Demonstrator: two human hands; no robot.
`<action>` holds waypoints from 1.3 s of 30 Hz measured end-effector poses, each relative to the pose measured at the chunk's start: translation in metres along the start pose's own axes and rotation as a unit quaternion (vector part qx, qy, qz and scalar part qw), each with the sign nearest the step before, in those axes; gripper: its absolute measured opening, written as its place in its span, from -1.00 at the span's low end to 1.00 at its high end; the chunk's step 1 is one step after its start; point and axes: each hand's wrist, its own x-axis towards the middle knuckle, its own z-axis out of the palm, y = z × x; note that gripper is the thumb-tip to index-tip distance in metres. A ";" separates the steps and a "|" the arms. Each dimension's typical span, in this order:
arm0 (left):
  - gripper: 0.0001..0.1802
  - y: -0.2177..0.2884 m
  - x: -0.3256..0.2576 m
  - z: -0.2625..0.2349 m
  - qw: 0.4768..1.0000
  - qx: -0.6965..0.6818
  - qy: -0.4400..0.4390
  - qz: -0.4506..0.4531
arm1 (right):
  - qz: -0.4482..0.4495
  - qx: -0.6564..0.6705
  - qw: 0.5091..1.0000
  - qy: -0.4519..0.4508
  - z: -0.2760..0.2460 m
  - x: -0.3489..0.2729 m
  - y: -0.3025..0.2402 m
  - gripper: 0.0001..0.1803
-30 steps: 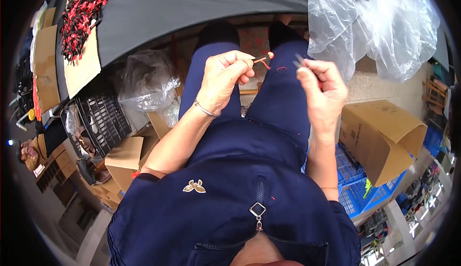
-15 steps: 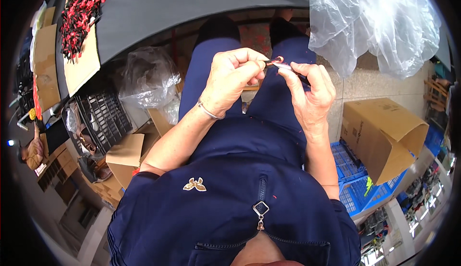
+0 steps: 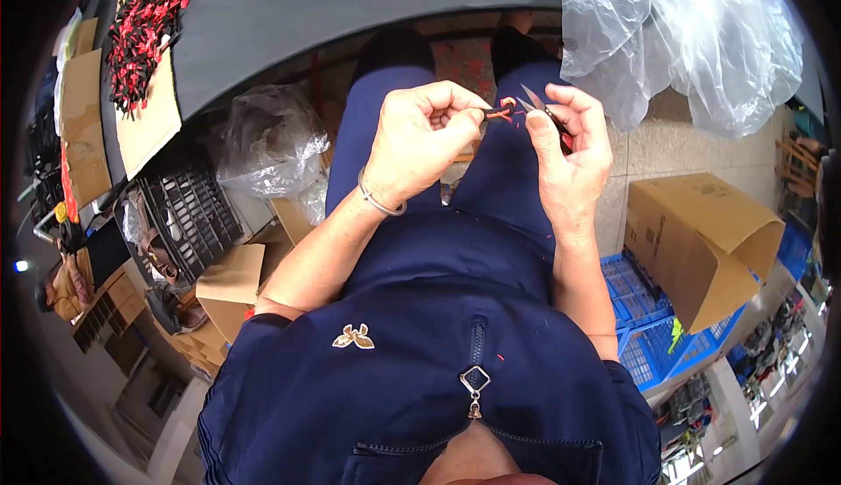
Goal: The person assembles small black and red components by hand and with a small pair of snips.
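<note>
So the left hand (image 3: 419, 139) is pinching a small red piece (image 3: 502, 110) between thumb and fingertips, holding it out over the lap. Right up against it, the right hand (image 3: 565, 148) is closed around a little pair of snips (image 3: 536, 105), with the metal blade tips pointing at the red piece and pretty much touching it. Both hands are raised close together above the knees, which are in dark blue trousers. There's a thin bangle (image 3: 378, 205) on the left wrist.

Further out: a grey-covered table (image 3: 350, 3) runs across the top, with a heap of red and black bits (image 3: 144, 25) on cardboard at its left end. Clear plastic bags (image 3: 683, 29) hang off the right side. A cardboard box (image 3: 701, 240) sits on the floor to the right next to a blue crate (image 3: 644, 327), and a black crate (image 3: 188, 218) sits to the left.
</note>
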 end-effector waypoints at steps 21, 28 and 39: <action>-0.92 0.001 0.000 0.006 0.986 0.158 0.010 0.058 | 0.089 0.117 0.989 -0.035 -0.008 0.009 0.012 -0.72; -0.84 -0.013 0.005 0.001 0.831 0.358 0.027 0.425 | 0.207 0.166 0.953 -0.144 0.001 0.020 0.018 -0.71; -0.79 -0.014 -0.008 0.006 0.991 -0.080 -0.044 -0.100 | 0.021 0.203 0.979 -0.013 0.018 0.012 0.019 -0.71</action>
